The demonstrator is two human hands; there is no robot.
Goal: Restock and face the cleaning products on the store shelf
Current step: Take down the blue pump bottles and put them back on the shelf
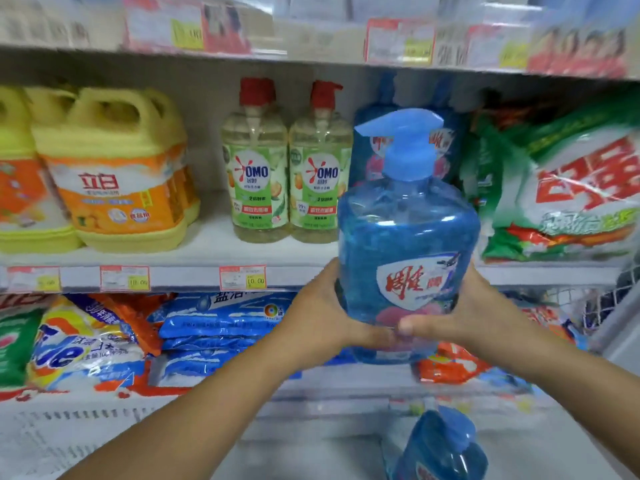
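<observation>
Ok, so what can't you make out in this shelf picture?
Head view: blue bottles on the shelf, mostly hidden by the held pump bottle; their number is unclear.
Head view: upper price tags, blurred, unreadable.
Head view: lower blue bottle, cut off by the bottom edge.
Head view: fingers of the left hand and right hand, hidden behind the held pump bottle.

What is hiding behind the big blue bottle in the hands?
More blue bottles stand on the shelf behind the held bottle. Only their tops and shoulders show. The held bottle covers their lower parts, so how many stand there cannot be told.
</observation>
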